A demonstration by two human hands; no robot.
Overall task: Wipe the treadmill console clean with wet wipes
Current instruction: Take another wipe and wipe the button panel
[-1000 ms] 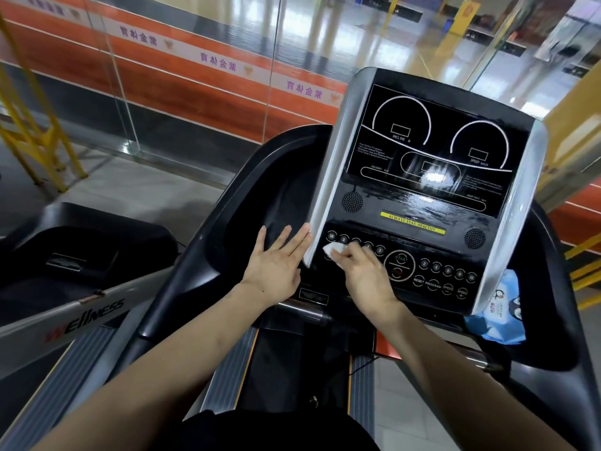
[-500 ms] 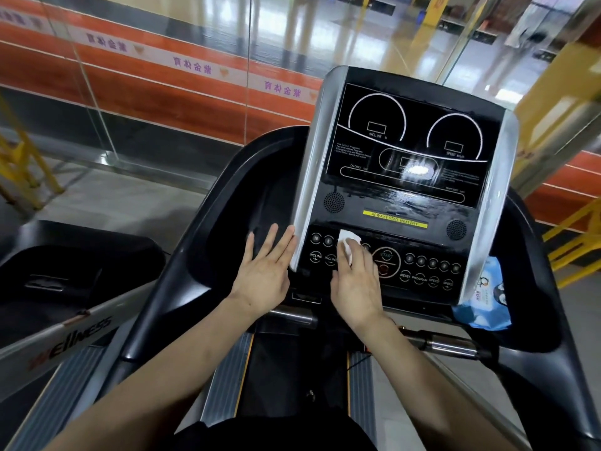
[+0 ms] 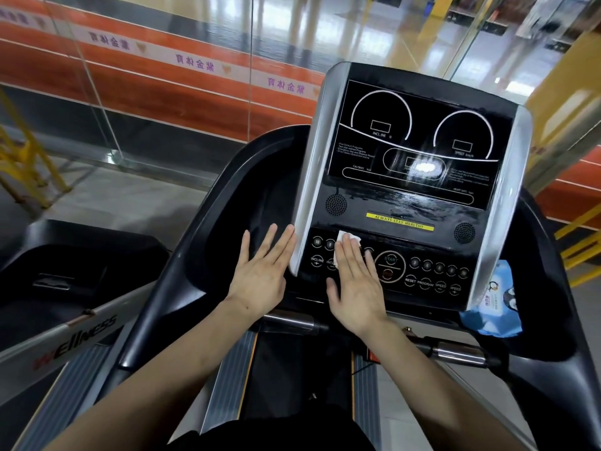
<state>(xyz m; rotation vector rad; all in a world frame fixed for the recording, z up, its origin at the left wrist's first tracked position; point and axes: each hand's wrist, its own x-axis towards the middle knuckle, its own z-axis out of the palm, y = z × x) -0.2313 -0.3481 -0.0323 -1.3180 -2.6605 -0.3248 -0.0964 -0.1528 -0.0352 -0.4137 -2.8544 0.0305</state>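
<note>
The black treadmill console with silver side trims fills the upper right; its display panel shows wet streaks. My right hand lies flat on the left part of the button panel and presses a white wet wipe against it; most of the wipe is hidden under the fingers. My left hand rests open and flat on the black left tray, its fingertips touching the console's silver left trim. A blue pack of wet wipes sits in the right tray, partly behind the console's right trim.
A chrome handlebar runs below the console. A second treadmill stands close on the left. Glass panels with an orange band rise ahead, and yellow railings stand at the far left and right.
My right hand has flattened and slid the wipe from the button panel's left edge up and slightly rightward over the buttons. My left hand has stayed against the silver trim. The camera has shifted.
</note>
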